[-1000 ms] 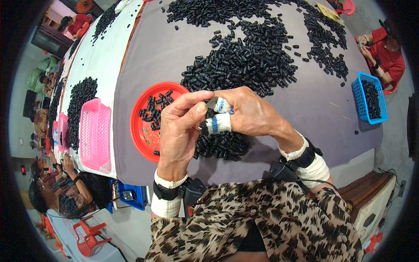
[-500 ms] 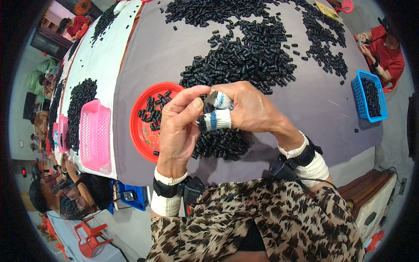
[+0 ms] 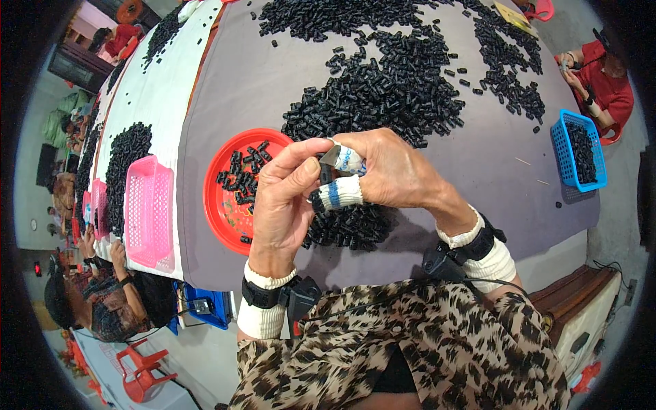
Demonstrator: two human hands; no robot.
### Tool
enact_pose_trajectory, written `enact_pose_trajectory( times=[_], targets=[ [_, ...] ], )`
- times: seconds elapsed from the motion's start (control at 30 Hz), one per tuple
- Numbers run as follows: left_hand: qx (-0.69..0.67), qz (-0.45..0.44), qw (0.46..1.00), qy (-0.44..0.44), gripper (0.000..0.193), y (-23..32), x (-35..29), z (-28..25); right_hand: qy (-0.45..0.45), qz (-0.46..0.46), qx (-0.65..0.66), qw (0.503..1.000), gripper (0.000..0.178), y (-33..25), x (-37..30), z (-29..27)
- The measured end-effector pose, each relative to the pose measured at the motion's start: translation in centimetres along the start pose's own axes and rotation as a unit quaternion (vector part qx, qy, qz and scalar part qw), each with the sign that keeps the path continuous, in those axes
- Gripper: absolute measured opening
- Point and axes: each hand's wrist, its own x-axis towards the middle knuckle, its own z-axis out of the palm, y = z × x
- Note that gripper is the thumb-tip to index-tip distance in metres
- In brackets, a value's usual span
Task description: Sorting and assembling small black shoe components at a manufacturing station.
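Note:
My left hand [image 3: 283, 195] is closed, its thumb and forefinger pinching a small black plastic cylinder [image 3: 325, 175]. Against it comes my right hand [image 3: 400, 171], also closed, with white and blue wrapping on the thumb and a ribbed white cloth sleeve on a finger. A thin grey blade-like piece [image 3: 331, 156] shows between the right thumb and the cylinder; its exact kind is unclear. Both hands are over a small heap of black cylinders [image 3: 352, 229]. Beside the left hand lies a round red tray [image 3: 213, 198] holding loose black cylinders.
A large pile of black cylinders [image 3: 383, 89] covers the grey table cloth [image 3: 506, 178] beyond my hands. A blue basket [image 3: 594, 184] stands at the right edge by a co-worker in red [image 3: 615, 92]. Pink baskets [image 3: 150, 212] stand at left, near another person [image 3: 109, 301].
My hands stay together, with only a slight shift; the left hand has moved a little to the right. The person at lower left has moved their hands.

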Motion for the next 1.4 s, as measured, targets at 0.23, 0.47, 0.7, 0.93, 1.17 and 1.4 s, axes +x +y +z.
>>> enact_pose_trajectory(
  times=[0.23, 0.47, 0.7, 0.93, 1.17, 1.4],
  targets=[
    [0.023, 0.012, 1.0, 0.011, 0.025, 0.15, 0.03, 0.43, 0.001, -0.013, -0.018, 1.0, 0.029, -0.07, -0.13, -0.02],
    [0.065, 0.02, 0.998, 0.015, 0.024, 0.25, -0.08, 0.93, -0.003, -0.013, -0.027, 1.0, 0.027, 0.43, -0.35, 0.05],
    [0.057, 0.023, 0.998, 0.005, 0.024, 0.48, -0.13, 0.94, 0.011, -0.026, 0.019, 0.999, 0.032, 0.17, -0.38, 0.3],
    [0.007, 0.01, 1.0, 0.008, 0.026, 0.21, -0.16, 0.42, 0.005, 0.007, 0.012, 1.0, 0.04, -0.06, -0.22, 0.18],
    [0.028, 0.022, 0.999, 0.014, 0.025, 0.29, -0.13, 0.88, 0.015, -0.008, -0.002, 1.0, 0.04, 0.35, -0.25, 0.3],
    [0.062, 0.027, 0.998, 0.014, 0.023, 0.61, -0.16, 0.77, 0.011, -0.005, -0.022, 1.0, 0.039, -0.05, -0.28, 0.13]
  ],
)
